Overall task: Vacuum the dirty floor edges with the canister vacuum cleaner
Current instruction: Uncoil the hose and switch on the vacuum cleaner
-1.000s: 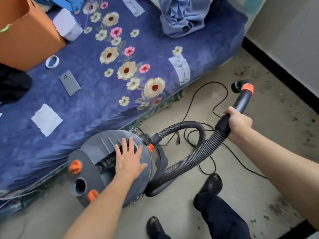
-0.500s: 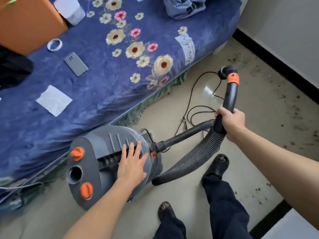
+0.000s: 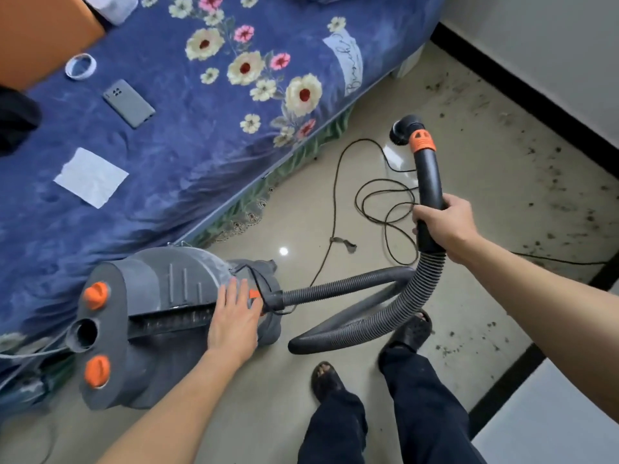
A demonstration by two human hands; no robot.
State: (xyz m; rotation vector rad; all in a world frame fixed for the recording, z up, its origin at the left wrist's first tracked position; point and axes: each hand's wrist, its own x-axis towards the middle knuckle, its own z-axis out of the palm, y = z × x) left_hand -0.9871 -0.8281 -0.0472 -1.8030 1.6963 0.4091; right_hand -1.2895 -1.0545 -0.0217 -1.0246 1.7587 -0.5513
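The grey canister vacuum cleaner point(image 3: 160, 296) stands on the floor point(image 3: 301, 229) at the near left, pressed close to the edge of the bed point(image 3: 201, 145). The left hand point(image 3: 234, 324) lies flat on its top at the right end, fingers straight and slightly spread, holding nothing, right beside the socket where the ribbed hose point(image 3: 368, 326) comes out. That hose runs right, loops down near the person's sandalled foot point(image 3: 410, 329) and climbs to the black rigid tube point(image 3: 427, 175). The right hand point(image 3: 449, 226) is wrapped round the lower part of that tube, just above the hose joint, fingers curled tight about it. The tube points away to the far side, with an orange collar point(image 3: 422, 141) and a round nozzle point(image 3: 405, 128) at its tip, over the floor beside the bed's corner. A black cord point(image 3: 335, 202) lies in loose coils between the canister and the tube. Dark specks of dirt point(image 3: 569, 209) are scattered over the floor to the right, along the black skirting point(image 3: 522, 95). On the bed lie a grey phone point(image 3: 129, 102), a roll of tape point(image 3: 80, 66) and a white sheet of paper point(image 3: 90, 177)
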